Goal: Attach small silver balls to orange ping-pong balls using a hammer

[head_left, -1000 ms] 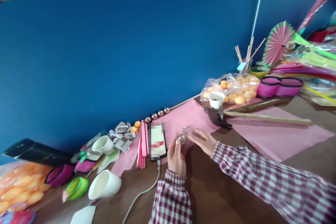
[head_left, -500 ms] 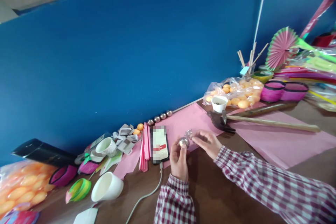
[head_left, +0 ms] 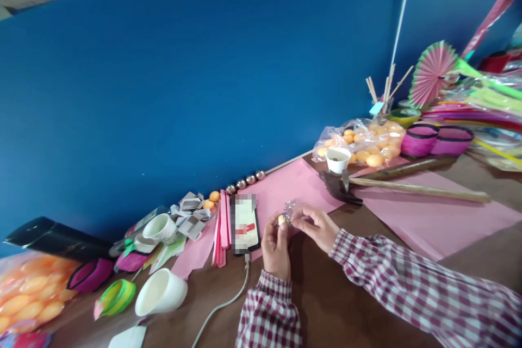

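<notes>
My left hand (head_left: 277, 244) holds a small ball (head_left: 282, 219) between thumb and fingers; it shows an orange patch and a shiny silvery part. My right hand (head_left: 314, 223) is right beside it, thumb and fingertips pinched at the ball's right side; what they grip is too small to make out. Some shiny silvery pieces (head_left: 290, 206) lie on the pink paper (head_left: 273, 196) just beyond my fingertips. A phone (head_left: 245, 223) with a lit screen lies left of my hands. Several silvery balls (head_left: 241, 184) sit in a row behind the phone.
A hammer (head_left: 416, 187) and a white cup (head_left: 337, 160) are to the right, with a bag of orange balls (head_left: 374, 160) behind. At left stand a white cup (head_left: 161, 292), green tape (head_left: 117, 298) and another ball bag (head_left: 32, 288). A cable (head_left: 220, 304) runs toward me.
My right hand has moved in against the ball in my left hand. The ball now shows an orange patch where it looked silvery. The whole view has shifted slightly.
</notes>
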A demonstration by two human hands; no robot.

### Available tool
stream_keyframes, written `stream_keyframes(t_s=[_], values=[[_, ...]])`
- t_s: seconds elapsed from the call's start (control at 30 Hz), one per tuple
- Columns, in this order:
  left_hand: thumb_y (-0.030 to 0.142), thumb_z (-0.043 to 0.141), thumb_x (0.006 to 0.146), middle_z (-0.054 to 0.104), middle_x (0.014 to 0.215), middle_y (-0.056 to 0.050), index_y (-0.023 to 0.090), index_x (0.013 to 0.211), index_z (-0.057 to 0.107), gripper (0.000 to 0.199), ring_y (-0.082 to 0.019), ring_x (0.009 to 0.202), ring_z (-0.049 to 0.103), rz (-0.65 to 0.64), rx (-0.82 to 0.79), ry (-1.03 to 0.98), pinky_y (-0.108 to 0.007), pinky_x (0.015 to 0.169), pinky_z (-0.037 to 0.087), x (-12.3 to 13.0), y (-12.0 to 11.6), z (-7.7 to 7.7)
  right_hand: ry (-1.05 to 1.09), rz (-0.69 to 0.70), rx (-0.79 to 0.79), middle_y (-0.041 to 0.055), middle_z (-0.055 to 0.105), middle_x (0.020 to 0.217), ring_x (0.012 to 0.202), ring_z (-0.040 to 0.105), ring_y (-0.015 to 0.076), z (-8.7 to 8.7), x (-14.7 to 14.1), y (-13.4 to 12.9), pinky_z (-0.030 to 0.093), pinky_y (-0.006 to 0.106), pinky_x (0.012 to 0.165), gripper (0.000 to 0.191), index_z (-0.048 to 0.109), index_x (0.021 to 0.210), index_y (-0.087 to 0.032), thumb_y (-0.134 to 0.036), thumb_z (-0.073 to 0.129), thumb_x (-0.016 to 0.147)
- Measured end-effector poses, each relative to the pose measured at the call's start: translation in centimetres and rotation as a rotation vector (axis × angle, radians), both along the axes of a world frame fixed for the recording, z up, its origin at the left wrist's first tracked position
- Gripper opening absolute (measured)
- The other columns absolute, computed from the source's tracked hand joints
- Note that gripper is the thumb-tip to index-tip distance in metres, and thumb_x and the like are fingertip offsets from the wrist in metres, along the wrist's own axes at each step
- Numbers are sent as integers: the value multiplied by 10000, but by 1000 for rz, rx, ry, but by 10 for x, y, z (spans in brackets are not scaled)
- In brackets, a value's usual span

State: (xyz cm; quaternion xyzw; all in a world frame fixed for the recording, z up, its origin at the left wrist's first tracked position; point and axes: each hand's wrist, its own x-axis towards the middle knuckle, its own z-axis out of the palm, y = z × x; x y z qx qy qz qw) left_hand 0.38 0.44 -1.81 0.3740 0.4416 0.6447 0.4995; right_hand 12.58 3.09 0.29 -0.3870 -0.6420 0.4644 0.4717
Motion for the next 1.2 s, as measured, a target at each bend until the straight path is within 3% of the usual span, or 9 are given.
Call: stream_keyframes(t_s=[0.2,0.4,0.87,1.2], values=[[325,573,706,568,1114,-85,186,1040,560,362,-220,1099,460,81,12,70,-350,939,344,-1,3,-9,24,45,-49,43,593,878,865,537,163,-1,-1,0,422,289,769,168,576,715,-157,-316,532,744],[300,567,718,538,1165,-72,194,1053,562,351,-208,1110,450,83,32,119,-333,956,328,-3,4,-12,24,48,-80,24,593,794,789,541,144,-1,0,-1,416,251,709,175,566,703,-146,-312,527,745],[292,530,747,521,1182,-79,185,1097,536,366,-202,1111,446,69,86,242,-337,961,323,-5,4,-12,1,47,-102,28,595,843,803,542,150,-3,0,2,419,255,706,158,561,689,-148,-297,536,734],[298,517,757,519,1182,-87,182,1107,526,369,-197,1101,457,84,93,330,-333,943,347,-6,4,-13,-7,53,-71,66,592,1020,940,538,178,-8,1,5,406,289,812,168,586,710,-139,-297,536,739]])
